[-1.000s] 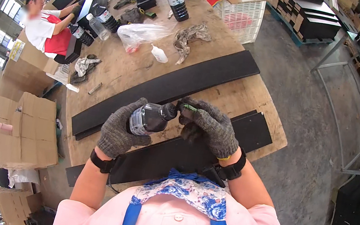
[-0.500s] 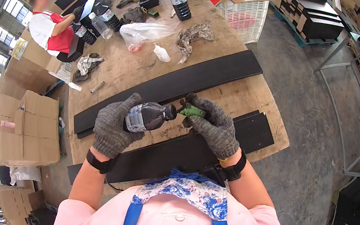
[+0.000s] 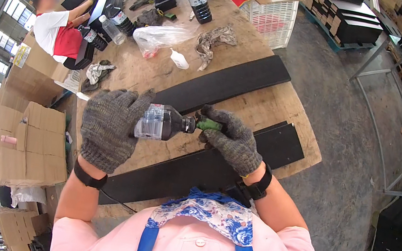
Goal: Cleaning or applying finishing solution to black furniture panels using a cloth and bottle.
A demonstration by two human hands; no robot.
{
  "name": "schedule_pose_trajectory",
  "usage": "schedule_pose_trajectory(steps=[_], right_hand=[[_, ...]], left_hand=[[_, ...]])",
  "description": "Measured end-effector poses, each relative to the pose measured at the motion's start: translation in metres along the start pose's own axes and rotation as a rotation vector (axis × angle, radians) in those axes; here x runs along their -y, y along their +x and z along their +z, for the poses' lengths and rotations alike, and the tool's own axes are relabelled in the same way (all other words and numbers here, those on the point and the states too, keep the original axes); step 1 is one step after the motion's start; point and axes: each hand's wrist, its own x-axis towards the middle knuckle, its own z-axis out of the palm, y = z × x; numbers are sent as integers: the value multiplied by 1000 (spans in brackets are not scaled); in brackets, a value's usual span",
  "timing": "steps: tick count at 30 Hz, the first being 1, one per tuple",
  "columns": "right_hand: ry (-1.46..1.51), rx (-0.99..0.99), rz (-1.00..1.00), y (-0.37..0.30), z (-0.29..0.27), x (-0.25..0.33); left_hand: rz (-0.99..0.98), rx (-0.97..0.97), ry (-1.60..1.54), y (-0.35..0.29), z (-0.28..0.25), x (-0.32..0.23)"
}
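Note:
My gloved left hand is wrapped round a clear plastic bottle of dark liquid. The bottle lies tipped on its side above the table, its neck pointing right. Its mouth meets or nearly meets a small green wad, cloth or sponge, which my gloved right hand pinches between thumb and fingers. Beneath both hands are black boards: a long far board, a long near board along the table's front, and a short piece at the right.
On the wooden table stand a dark bottle, a white squeeze bottle, a plastic bag and a stained rag. Cardboard boxes are stacked at left. A co-worker handles boards at far left. A white crate stands behind.
My left hand has shifted left and turned, laying the bottle nearly level. The right hand has moved slightly left with the green wad, by the bottle's mouth. The co-worker's arms have reached farther away.

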Motion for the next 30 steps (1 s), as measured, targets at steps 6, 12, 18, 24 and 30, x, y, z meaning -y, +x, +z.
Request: schedule_pose_trajectory(steps=[6, 12, 18, 24, 30], right_hand=[[-57, 25, -98, 0, 0, -3], [44, -72, -8, -3, -8, -1], [297, -95, 67, -4, -1, 25], [75, -276, -255, -50, -59, 96], [-380, -408, -71, -70, -143, 117]], left_hand=[[122, 162, 225, 24, -23, -9], [92, 94, 67, 29, -20, -10], [-146, -85, -360, -8, 35, -11], [-486, -267, -753, -47, 72, -38], [-995, -625, -1806, -59, 120, -45]])
